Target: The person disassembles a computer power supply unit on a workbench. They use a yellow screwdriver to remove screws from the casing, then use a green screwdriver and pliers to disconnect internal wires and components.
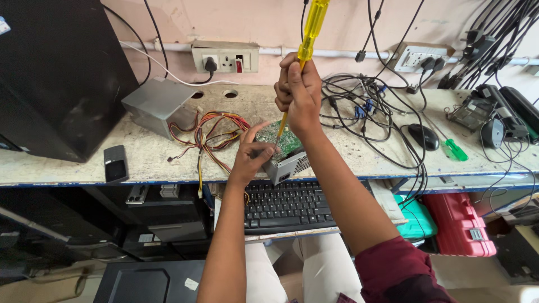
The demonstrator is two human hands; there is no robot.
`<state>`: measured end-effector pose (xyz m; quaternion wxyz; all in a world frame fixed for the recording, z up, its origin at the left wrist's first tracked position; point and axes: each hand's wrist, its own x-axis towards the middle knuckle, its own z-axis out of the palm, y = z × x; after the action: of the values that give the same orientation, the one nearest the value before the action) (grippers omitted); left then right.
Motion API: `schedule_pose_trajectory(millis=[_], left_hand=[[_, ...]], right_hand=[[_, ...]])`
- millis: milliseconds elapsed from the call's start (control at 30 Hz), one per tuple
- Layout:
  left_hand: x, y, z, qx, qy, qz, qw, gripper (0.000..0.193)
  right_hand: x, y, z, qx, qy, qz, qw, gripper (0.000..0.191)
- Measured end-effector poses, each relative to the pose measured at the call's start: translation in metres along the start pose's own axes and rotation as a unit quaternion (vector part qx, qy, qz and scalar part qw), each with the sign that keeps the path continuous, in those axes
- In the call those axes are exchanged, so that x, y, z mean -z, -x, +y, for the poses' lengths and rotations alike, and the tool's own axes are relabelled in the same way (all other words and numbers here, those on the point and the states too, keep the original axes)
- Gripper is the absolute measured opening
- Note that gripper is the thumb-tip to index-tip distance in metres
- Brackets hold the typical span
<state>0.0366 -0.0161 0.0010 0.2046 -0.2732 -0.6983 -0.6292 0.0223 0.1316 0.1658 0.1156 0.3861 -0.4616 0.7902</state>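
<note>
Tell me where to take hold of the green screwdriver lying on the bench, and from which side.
Take the green screwdriver by its chunky green handle, probably from above. It lies flat on the bench, handle toward the front edge, thin shaft running back toward the black mouse. Tangled cables sit behind and to its left, so the front right looks freest.

We see a pale, scratched workbench (168, 151). By our left hand (252, 157) lies a small grey metal box (289, 163) with a green board on top. Left of that hand lie red and yellow wires (213, 134), a silver box (157, 104), a small black gadget (115, 163) and a big black computer case (56, 73). Right of our right hand (297, 92) – tangled black cables (365, 106), a black mouse (424, 136) and a green screwdriver (453, 149).
</note>
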Motion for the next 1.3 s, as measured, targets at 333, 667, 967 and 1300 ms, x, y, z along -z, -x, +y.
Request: schedule_pose_trajectory(millis=[333,667,967,1300], left_hand=[[-0.001,-0.002,0.001,0.006,0.01,-0.007,1.0,0.025],[-0.003,-0.003,0.001,0.006,0.028,0.001,1.0,0.025],[-0.002,-0.005,0.001,0.015,0.013,-0.02,1.0,0.024],[-0.004,-0.006,-0.001,0.025,0.016,-0.014,0.999,0.026]], right_hand=[[-0.003,-0.001,-0.003,-0.01,-0.004,-0.011,1.0,0.025],[-0.002,0.0,-0.002,-0.002,0.014,0.012,1.0,0.026],[-0.017,-0.003,-0.009,-0.02,0.148,0.033,0.988,0.035],[-0.031,-0.069,-0.049,0.16,0.31,0.118,0.93,0.017]])
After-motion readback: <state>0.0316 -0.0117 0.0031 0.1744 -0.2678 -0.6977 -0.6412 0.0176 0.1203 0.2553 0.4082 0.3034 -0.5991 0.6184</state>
